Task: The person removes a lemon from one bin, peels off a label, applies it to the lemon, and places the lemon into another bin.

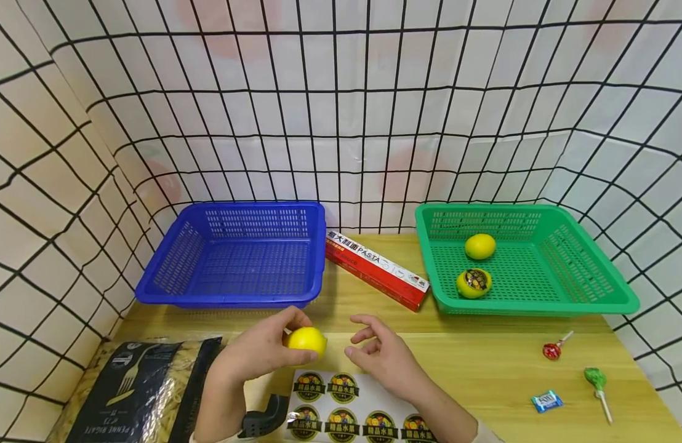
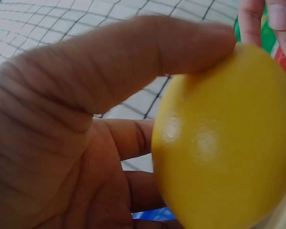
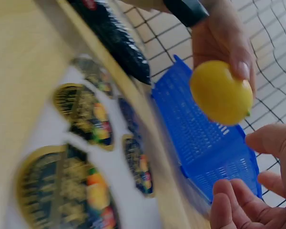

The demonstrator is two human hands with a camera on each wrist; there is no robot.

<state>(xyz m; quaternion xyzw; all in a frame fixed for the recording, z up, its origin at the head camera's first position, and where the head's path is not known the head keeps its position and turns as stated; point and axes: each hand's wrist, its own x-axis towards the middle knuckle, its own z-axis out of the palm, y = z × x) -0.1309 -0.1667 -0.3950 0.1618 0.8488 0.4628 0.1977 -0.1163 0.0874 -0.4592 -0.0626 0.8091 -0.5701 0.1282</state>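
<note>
My left hand [image 1: 263, 346] grips a yellow lemon [image 1: 306, 343] between thumb and fingers, above the table in front of the blue basket. In the left wrist view the lemon [image 2: 224, 138] fills much of the picture, with the thumb over its top. My right hand [image 1: 386, 359] hovers beside the lemon, apart from it, fingers loosely bent around nothing. Below the hands lies a white sheet of round black-and-gold fruit stickers [image 1: 343, 424], partly covered by the right forearm. In the green basket [image 1: 532, 307] sit a plain lemon [image 1: 480, 246] and a lemon with a sticker [image 1: 474, 283].
The blue basket [image 1: 230, 300] stands at the back left. A red and white pasta box [image 1: 377, 271] lies between the baskets. A penne bag [image 1: 136, 394] is at front left. At right lie a red lollipop [image 1: 552, 351], a green lollipop [image 1: 595, 378] and a blue wrapped candy [image 1: 547, 401].
</note>
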